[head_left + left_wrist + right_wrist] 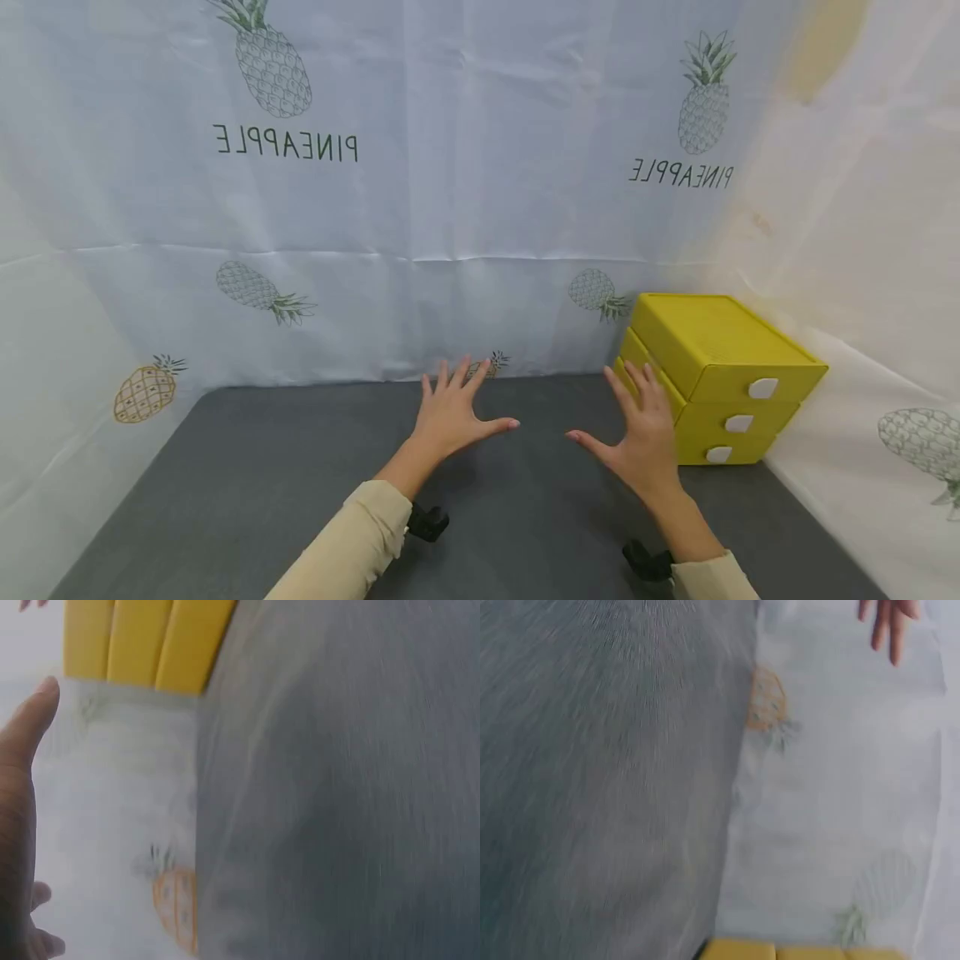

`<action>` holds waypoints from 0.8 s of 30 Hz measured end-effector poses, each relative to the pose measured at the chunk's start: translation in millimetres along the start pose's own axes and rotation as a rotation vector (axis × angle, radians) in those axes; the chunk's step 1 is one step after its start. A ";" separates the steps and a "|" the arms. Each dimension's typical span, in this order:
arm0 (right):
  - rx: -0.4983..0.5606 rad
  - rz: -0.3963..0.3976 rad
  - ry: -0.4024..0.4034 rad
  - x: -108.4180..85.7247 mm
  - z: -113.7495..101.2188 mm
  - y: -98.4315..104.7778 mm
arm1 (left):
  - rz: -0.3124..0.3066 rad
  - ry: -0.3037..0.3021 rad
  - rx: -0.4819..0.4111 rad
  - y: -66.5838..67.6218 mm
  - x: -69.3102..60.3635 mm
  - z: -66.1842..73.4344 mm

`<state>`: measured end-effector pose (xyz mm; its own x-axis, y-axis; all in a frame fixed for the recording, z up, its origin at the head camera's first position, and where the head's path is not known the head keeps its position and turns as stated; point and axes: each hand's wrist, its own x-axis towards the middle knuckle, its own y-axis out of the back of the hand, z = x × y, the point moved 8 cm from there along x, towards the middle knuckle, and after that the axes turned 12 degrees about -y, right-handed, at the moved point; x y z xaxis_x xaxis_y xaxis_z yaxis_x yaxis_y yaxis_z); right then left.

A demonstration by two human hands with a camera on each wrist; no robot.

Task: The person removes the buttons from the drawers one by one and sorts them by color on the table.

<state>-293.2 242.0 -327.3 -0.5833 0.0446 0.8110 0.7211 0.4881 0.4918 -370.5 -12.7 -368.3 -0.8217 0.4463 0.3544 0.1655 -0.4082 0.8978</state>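
Nearest are two beige sleeves, pushed back from the wrists, with a small black piece showing under the left wrist and another black piece by the right. Beyond them the left hand and right hand reach forward, well apart from each other, thumbs pointing inward. On both, the fingers are spread wide and hold nothing – the palms face down over the dark grey desk.

The yellow drawer box stands upright at the desk's right side, toward the back. It lies ahead and to the right of the right hand, plainly the nearer of the two; the left hand is well off to its left. In the head view the right fingers overlap the box's left side, and I cannot be sure whether they touch it or only pass in front. Its top looks longer from back to front, slanting rightward as it comes nearer. Three drawers are stacked, white tabs on their fronts. Farthest hangs a pale cloth printed with pineapples.
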 end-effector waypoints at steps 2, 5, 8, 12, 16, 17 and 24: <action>0.044 0.123 0.035 -2.3 6.5 22.4 | 0.008 -0.023 -0.038 -5.7 5.6 14.5; 0.091 0.298 0.056 -4.2 18.9 51.1 | 0.010 -0.048 -0.091 -14.9 14.6 34.9; 0.133 0.422 0.034 -2.8 32.2 72.5 | 0.014 -0.063 -0.143 -24.1 24.6 53.4; 0.181 0.517 -0.083 -0.7 54.3 91.8 | 0.010 -0.073 -0.219 -39.7 37.1 74.9; 0.202 0.497 -0.279 -6.0 99.2 102.5 | 0.000 -0.065 -0.331 -61.3 46.5 95.4; 0.205 0.483 -0.335 -9.3 112.2 103.5 | -0.003 -0.061 -0.363 -67.3 48.3 100.2; 0.332 0.369 -0.845 -40.8 188.4 101.7 | 0.005 0.011 -0.674 -113.4 61.5 128.7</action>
<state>-266.6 453.9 -370.0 -0.5115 0.7897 0.3387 0.8454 0.5330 0.0338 -369.6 163.6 -414.7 -0.8280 0.4366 0.3518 -0.2044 -0.8193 0.5357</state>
